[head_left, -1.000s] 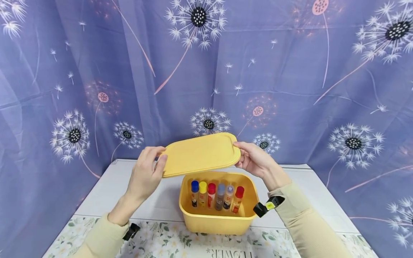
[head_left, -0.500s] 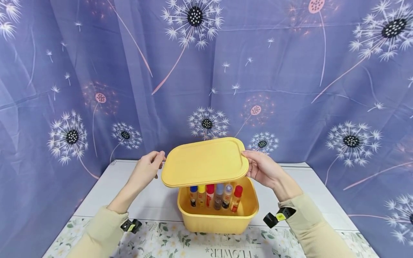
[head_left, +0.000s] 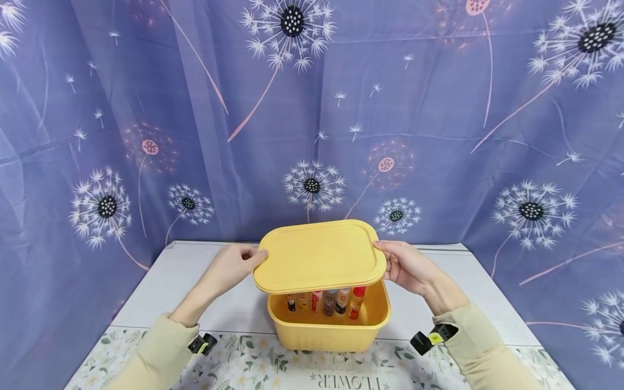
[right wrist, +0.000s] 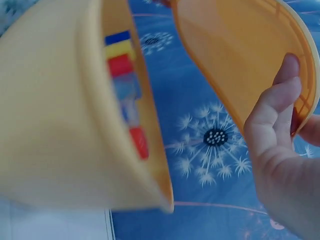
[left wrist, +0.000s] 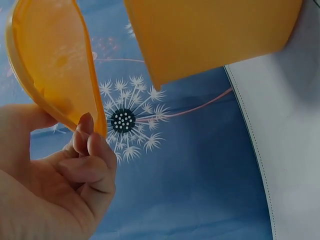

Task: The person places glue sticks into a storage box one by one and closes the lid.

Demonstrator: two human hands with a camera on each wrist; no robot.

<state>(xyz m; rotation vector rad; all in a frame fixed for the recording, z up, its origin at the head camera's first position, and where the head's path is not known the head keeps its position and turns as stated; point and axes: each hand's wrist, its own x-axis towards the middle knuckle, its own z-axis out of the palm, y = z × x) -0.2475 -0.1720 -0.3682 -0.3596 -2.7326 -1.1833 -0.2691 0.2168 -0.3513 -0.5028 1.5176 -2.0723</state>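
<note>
Both hands hold a yellow lid (head_left: 319, 255) above a yellow bin (head_left: 326, 338), its far side raised and its underside apart from the rim. My left hand (head_left: 229, 269) pinches the lid's left end between thumb and fingers. At the right end, my right hand (head_left: 409, 271) grips the edge, thumb on top and fingers beneath, as the right wrist view shows. Inside the bin stand several capped glue bottles (head_left: 342, 301) in a row; in the head view the lid hides most of their caps. The right wrist view shows blue, yellow and red caps (right wrist: 120, 65).
The bin stands on a white table (head_left: 229, 303) with a flowered cloth (head_left: 253, 360) along its front. A blue-purple dandelion curtain (head_left: 312, 108) hangs behind and at both sides. Each sleeve cuff carries a black wrist camera (head_left: 202, 343).
The lid has come down and slightly right, now covering the bin's back part and most bottle caps. My left hand loosened from its end and pinches it again; my right hand moved down and right.
</note>
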